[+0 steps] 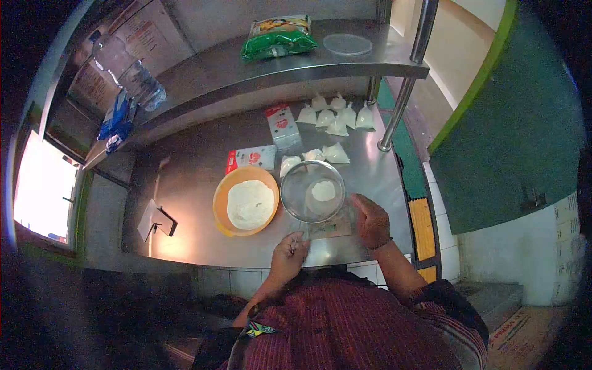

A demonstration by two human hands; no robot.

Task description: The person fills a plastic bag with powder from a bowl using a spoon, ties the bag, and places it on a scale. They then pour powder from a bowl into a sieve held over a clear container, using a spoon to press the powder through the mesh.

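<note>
A round metal-rimmed sieve (295,210) with a small heap of white powder (322,191) in it is over the steel table. My left hand (290,251) is closed around its handle, low on the left side. Just right of the rim, my right hand (371,223) is held edge-on, fingers stretched out and holding nothing. Partly under the sieve lies a flat kitchen scale (333,228) with a greenish display. Left of the sieve stands an orange bowl (222,217) holding plenty of white powder (250,205).
Tied bags of white powder (338,126) stand at the back right, and more bags (335,153) lie behind the sieve. Two red-and-white packets (283,126) sit behind the bowl. An overhead shelf (216,80) carries a green bag (279,43), a lid (348,44) and a bottle (132,74).
</note>
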